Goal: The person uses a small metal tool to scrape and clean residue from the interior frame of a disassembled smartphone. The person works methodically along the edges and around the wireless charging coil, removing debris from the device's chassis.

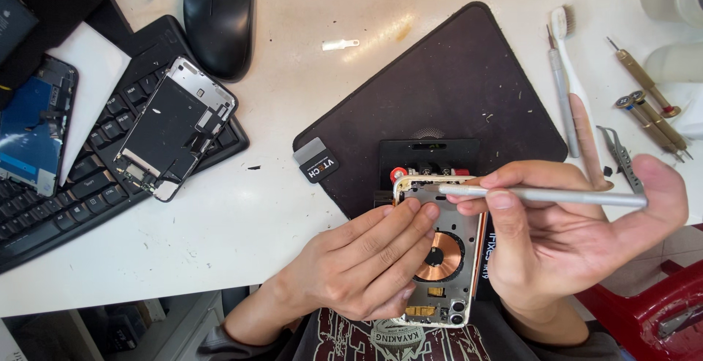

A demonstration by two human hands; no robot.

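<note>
An opened phone housing [447, 273] with a copper coil [439, 257] lies at the near edge of a dark work mat [439, 90], against a small black holder [428, 154]. My left hand [359, 262] presses on the housing, fingers flat over its left side. My right hand [564, 236] holds a thin silver tool [556, 197] like a pen, its tip at the housing's upper edge.
A detached phone screen [174, 128] rests on a black keyboard [80, 200]. A black mouse [218, 17] sits behind it. Another phone part [29, 130] lies far left. Screwdrivers [648, 105], tweezers [621, 157] and a toothbrush [571, 61] lie right. A red stool [659, 310] stands below.
</note>
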